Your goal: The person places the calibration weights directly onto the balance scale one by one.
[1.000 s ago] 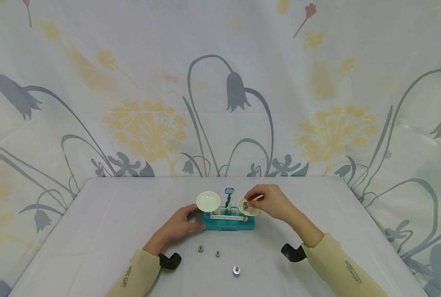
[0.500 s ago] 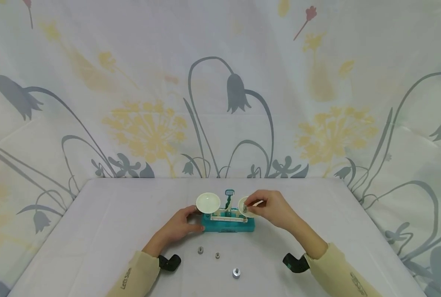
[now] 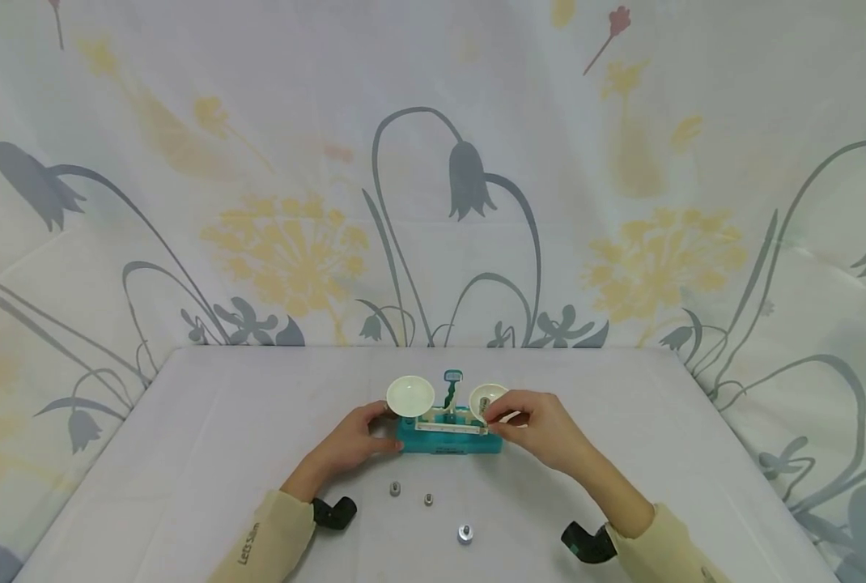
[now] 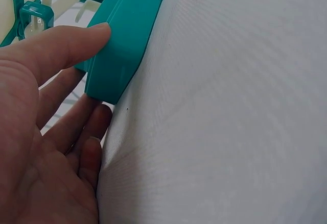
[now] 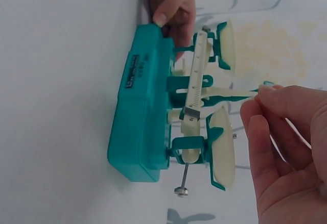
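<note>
My left hand [image 3: 351, 443] grips the left end of a teal and cream balance scale [image 3: 440, 443]. In the left wrist view, the thumb lies on the teal base [image 4: 125, 45], with fingers behind and below. The left pan [image 3: 409, 396] holds nothing visible. A small metal weight [image 3: 484, 403] stands in the right pan [image 3: 496, 389]; only a bit of metal shows past the rim in the right wrist view. My right hand [image 3: 547, 429] hovers at that pan's front right edge, thumb and index fingertips close together. Nothing shows between them in the right wrist view.
Three loose metal weights lie on the white tablecloth before the scale: one at left [image 3: 395, 488], a smaller one [image 3: 428, 500], and a larger one [image 3: 465, 534] nearest me. A flower-patterned curtain [image 3: 433, 243] rises behind the table.
My right hand has let go of the weight in the right pan and drawn slightly toward me and to the right. The left hand stays on the base.
</note>
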Demonstrator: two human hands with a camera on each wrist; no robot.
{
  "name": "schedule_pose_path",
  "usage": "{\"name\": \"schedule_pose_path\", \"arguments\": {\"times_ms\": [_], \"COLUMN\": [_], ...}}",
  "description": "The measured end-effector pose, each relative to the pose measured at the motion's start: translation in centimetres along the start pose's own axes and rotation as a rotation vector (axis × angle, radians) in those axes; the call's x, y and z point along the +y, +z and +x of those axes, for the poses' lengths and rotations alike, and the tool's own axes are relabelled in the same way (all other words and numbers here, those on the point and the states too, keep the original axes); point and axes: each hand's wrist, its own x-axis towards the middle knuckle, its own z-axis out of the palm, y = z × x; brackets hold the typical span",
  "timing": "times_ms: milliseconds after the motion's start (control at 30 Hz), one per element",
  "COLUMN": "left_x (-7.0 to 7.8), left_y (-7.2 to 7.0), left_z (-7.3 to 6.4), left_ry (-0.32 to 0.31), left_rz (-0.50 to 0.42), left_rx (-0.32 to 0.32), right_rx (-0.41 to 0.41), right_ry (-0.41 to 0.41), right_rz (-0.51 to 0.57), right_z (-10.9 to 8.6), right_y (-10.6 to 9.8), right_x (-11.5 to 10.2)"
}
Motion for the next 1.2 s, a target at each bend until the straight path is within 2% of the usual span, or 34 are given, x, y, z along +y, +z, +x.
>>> {"name": "schedule_pose_path", "arguments": {"times_ms": [367, 700, 967, 1200], "left_x": [0.2, 0.0, 0.1, 0.4], "left_y": [0.1, 0.1, 0.2, 0.1], "left_z": [-0.1, 0.0, 0.0, -0.1], "left_ry": [-0.008, -0.004, -0.012, -0.004], "left_rz": [0.003, 0.014, 0.009, 0.001], "left_rx": [0.005, 0.009, 0.008, 0.006], "right_rx": [-0.017, -0.069, -0.139, -0.179], "right_ry": [-0.038, -0.045, 0.007, 0.010], "right_rz": [0.081, 0.133, 0.181, 0.229], "right_z": [-1.2, -1.5, -2.1, -3.0], "right_y": [2.0, 4.4, 5.4, 6.1], "right_x": [0.1, 0.9, 2.2, 2.5]}}
